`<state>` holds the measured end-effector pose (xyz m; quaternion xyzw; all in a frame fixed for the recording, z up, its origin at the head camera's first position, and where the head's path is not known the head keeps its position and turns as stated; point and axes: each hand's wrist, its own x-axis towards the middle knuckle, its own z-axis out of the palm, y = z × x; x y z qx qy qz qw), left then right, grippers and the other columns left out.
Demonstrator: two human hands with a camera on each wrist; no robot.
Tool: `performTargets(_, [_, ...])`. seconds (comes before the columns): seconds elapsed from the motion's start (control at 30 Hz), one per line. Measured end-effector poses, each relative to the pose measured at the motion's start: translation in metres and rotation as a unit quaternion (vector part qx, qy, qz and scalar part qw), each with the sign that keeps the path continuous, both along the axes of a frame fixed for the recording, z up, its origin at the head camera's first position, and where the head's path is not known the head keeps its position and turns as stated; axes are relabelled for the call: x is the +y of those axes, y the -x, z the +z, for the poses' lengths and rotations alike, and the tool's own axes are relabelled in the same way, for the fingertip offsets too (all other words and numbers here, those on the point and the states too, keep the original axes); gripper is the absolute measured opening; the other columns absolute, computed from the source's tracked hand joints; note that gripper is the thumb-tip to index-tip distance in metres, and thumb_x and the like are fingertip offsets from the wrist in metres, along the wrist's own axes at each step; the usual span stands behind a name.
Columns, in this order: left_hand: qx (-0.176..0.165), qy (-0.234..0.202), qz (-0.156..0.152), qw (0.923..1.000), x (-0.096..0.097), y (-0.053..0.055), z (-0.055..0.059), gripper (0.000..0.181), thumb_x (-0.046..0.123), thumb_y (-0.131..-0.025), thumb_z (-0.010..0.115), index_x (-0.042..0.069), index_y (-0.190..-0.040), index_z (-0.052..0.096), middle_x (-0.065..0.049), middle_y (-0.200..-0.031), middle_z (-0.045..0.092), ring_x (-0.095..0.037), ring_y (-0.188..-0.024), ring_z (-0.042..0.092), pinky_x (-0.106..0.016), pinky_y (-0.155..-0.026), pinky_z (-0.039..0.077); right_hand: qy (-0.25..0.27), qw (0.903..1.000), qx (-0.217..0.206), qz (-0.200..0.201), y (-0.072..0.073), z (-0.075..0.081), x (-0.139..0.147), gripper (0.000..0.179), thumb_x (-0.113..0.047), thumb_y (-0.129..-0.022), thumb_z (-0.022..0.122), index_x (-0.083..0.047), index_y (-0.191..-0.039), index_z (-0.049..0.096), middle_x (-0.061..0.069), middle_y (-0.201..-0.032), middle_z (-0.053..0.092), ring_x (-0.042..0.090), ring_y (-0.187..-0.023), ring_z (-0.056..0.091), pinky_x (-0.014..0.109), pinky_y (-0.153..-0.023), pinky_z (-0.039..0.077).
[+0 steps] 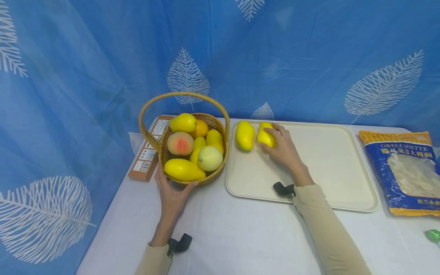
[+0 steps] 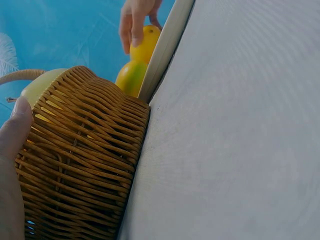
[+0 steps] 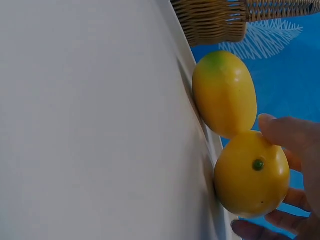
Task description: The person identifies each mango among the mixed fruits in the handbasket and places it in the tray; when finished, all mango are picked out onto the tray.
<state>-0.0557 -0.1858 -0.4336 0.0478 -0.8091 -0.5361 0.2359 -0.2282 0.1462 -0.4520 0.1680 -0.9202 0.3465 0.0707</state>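
My left hand [image 1: 172, 193] grips the near-left side of a wicker basket [image 1: 220, 173], its thumb [image 2: 17, 122] up at the rim. Inside are several yellow mangoes [image 1: 184, 170], a peach [image 1: 180, 143], an orange fruit [image 1: 201, 129] and a pale green round fruit [image 1: 210, 158]. On the beige tray [image 1: 326, 164], my right hand [image 1: 282, 147] has its thumb and fingers curled round a yellow mango [image 3: 252, 175] with a green stem spot. Just left of that one, a second mango [image 1: 245, 135] lies on the tray, greenish at one end.
Left of the basket lies a brown box [image 1: 148, 156] with white labels, partly hidden behind it. A blue and orange pasta bag [image 1: 402, 172] stands to the tray's right, with a small green object [image 1: 433, 235] nearer. A blue leaf-patterned curtain [image 1: 292, 57] hangs behind the white-covered table [image 1: 233, 236].
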Motion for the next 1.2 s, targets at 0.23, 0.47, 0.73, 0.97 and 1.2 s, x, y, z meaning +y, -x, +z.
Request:
performTargets(0.23, [0.002, 0.003, 0.0, 1.0, 0.0, -0.001, 0.001, 0.116, 0.004, -0.068, 0.085, -0.002, -0.155, 0.008, -0.029, -0.153, 0.015, -0.037, -0.144, 0.019, -0.064, -0.116, 0.014, -0.017, 0.9998, -0.013, -0.004, 0.0, 0.001, 0.0, 0.06, -0.031, -0.09, 0.071, -0.011, -0.142, 0.05, 0.016, -0.156, 0.032, 0.043, -0.138, 0.029, 0.066, -0.107, 0.033])
performTargets(0.47, [0.004, 0.007, 0.001, 1.0, -0.001, -0.001, -0.001, 0.117, 0.005, -0.069, 0.085, -0.001, -0.155, 0.008, -0.029, -0.154, 0.013, -0.037, -0.145, 0.018, -0.065, -0.116, 0.013, -0.026, 0.9996, 0.012, -0.005, -0.005, 0.017, -0.002, 0.06, -0.033, -0.089, 0.072, -0.012, -0.142, 0.051, 0.017, -0.156, 0.032, 0.042, -0.14, 0.027, 0.067, -0.107, 0.033])
performTargets(0.73, [0.0, 0.001, -0.003, 1.0, -0.002, -0.001, -0.001, 0.117, 0.007, -0.069, 0.085, 0.001, -0.156, 0.007, -0.026, -0.155, 0.013, -0.035, -0.145, 0.017, -0.065, -0.116, 0.014, 0.039, 0.9934, 0.101, 0.037, -0.026, 0.059, -0.018, 0.059, -0.023, -0.085, 0.077, -0.013, -0.139, 0.055, 0.015, -0.154, 0.036, 0.04, -0.139, 0.03, 0.065, -0.109, 0.031])
performTargets(0.97, [-0.001, -0.003, -0.005, 1.0, -0.004, 0.0, -0.002, 0.118, 0.006, -0.068, 0.086, 0.0, -0.156, 0.007, -0.026, -0.156, 0.011, -0.036, -0.146, 0.017, -0.065, -0.116, 0.014, 0.061, 0.9846, 0.135, 0.092, -0.042, 0.076, -0.039, 0.059, -0.02, -0.083, 0.079, -0.014, -0.137, 0.056, 0.012, -0.153, 0.039, 0.037, -0.139, 0.032, 0.061, -0.109, 0.033])
performTargets(1.2, [0.008, 0.006, -0.014, 0.9999, -0.005, 0.003, -0.003, 0.124, 0.003, -0.063, 0.088, 0.0, -0.156, 0.006, -0.027, -0.156, 0.011, -0.039, -0.145, 0.016, -0.064, -0.117, 0.012, 0.072, 0.9681, 0.152, 0.185, -0.063, 0.083, -0.073, 0.063, -0.022, -0.081, 0.08, -0.015, -0.139, 0.055, 0.014, -0.15, 0.043, 0.033, -0.138, 0.039, 0.055, -0.109, 0.039])
